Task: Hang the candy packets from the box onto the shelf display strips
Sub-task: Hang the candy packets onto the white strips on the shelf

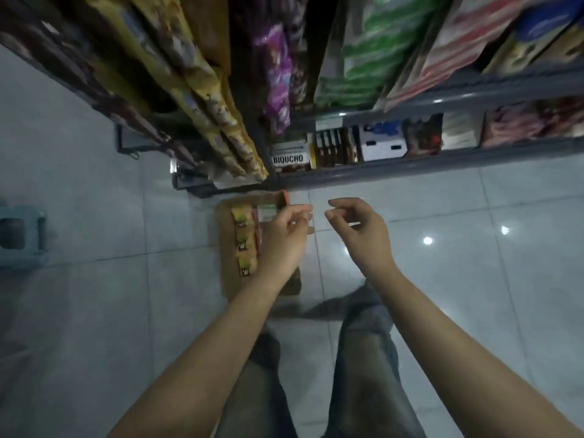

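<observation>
Step in hand, as judged: between packets, with both hands out over the floor and no packet taken up. Left hand point(286, 235): fingers loosely curled, thumb and forefinger near each other, nothing seen held between them; it hangs over the right part of the box. Right hand point(357, 230): fingers loosely curled, empty, just beside the left hand and apart from it. Box point(227, 279): open cardboard, on the floor directly beneath the left hand, its far end close to the shelf foot. Candy packets point(244, 238): a row of yellow ones along the box's left side, to the left of the left hand, plus a pale packet point(267, 213) just past its fingertips. Hanging strips point(221, 121): already loaded with yellow packets, up and ahead of the left hand, ending short of the floor just beyond the box. Next move, as judged: lower a hand into the box, pinch one packet by its top edge, lift toward a free strip hook; which hooks are free cannot be told through the blur. Room: bare tiled floor point(442, 279) right of the right hand; shelf edge point(410, 167) ahead limits forward reach; the person's legs stand behind both hands.
</observation>
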